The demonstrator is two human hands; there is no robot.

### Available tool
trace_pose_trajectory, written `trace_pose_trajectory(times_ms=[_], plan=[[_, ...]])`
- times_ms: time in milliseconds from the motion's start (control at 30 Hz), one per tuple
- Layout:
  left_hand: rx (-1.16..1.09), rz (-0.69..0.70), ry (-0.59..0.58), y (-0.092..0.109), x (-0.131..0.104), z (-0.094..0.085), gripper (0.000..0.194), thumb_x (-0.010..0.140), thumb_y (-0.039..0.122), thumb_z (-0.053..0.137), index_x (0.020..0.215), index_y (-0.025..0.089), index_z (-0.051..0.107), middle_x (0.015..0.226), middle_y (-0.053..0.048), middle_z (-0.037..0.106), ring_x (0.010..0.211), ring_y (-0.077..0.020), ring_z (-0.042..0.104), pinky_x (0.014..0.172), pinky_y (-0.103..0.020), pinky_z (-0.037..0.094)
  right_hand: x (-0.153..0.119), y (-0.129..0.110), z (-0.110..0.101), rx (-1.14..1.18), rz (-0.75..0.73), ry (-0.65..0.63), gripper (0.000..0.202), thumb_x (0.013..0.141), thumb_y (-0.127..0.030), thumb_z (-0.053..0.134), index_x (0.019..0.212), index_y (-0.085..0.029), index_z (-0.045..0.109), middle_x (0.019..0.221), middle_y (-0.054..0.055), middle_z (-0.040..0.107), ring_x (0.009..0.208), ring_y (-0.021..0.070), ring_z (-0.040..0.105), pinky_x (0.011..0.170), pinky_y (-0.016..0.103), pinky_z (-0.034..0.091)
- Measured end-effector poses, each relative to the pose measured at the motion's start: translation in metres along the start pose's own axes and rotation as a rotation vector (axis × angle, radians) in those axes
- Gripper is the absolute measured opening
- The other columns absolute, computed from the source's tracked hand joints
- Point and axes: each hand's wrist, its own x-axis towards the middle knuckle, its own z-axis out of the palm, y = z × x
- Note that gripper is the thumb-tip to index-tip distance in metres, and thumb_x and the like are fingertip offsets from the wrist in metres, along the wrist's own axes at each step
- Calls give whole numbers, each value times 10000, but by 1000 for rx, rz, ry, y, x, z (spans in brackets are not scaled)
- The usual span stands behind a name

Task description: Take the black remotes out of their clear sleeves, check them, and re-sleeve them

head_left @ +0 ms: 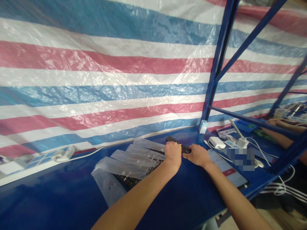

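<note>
A black remote control (185, 149) lies slantwise under both hands, its far end past my left hand. My left hand (173, 155) is closed over its middle, knuckles up. My right hand (197, 154) grips the near right end, with the thumb toward the left hand. Left of the hands, several clear plastic sleeves (130, 164) lie fanned out and overlapping. Black remotes (127, 179) show inside or beneath them, partly hidden by my left forearm.
A tablet (225, 167) with a lit screen lies right of my hands. Behind it are a white charger (217, 142), cables and a small box (203, 126). A power strip (38, 161) stands at left. Blue rack posts (216, 73) rise at right; another person's arm (278, 132) is beyond.
</note>
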Motion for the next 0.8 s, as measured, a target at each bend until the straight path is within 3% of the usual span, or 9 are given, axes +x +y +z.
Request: trace_pose_trajectory(times_ms=[100,233,333,467,633,800], plan=[[32,62,61,-1,-13,0,293,877,12,396,1028,50,643,1018,-200,638,977,-239,613,732,-303,515,-7,1,-7,-14,52,40,339,775,-493,553,798,-193,709,903,120,722,863,265,673,660,296,440],[92,359,193,1,-37,5,223,891,55,424,1014,89,606,953,-131,622,928,-216,605,712,-286,528,-28,13,-18,-20,132,177,402,807,-550,509,796,-194,695,913,116,719,872,268,670,661,296,437],[87,466,169,7,-52,11,193,876,51,447,983,107,598,922,-114,615,891,-215,612,693,-284,536,-51,28,-24,-5,164,292,382,796,-554,529,780,-204,680,881,99,716,835,269,673,634,300,429],[12,365,41,18,-61,15,245,863,14,434,1015,99,607,967,-137,625,919,-223,626,717,-294,545,-82,44,-27,29,158,380,351,771,-558,544,737,-228,659,831,59,706,747,239,669,583,293,404],[-108,229,-61,22,-57,14,285,856,-4,403,999,87,633,1018,-147,631,953,-211,633,829,-308,524,-123,56,-24,103,139,366,329,749,-562,545,690,-253,642,770,30,694,663,207,656,540,277,400],[-152,179,-9,14,-49,20,250,857,35,426,967,105,639,993,-140,630,939,-217,637,836,-320,508,-170,65,-16,169,86,370,368,753,-602,527,666,-265,646,742,40,689,640,218,666,519,278,440]])
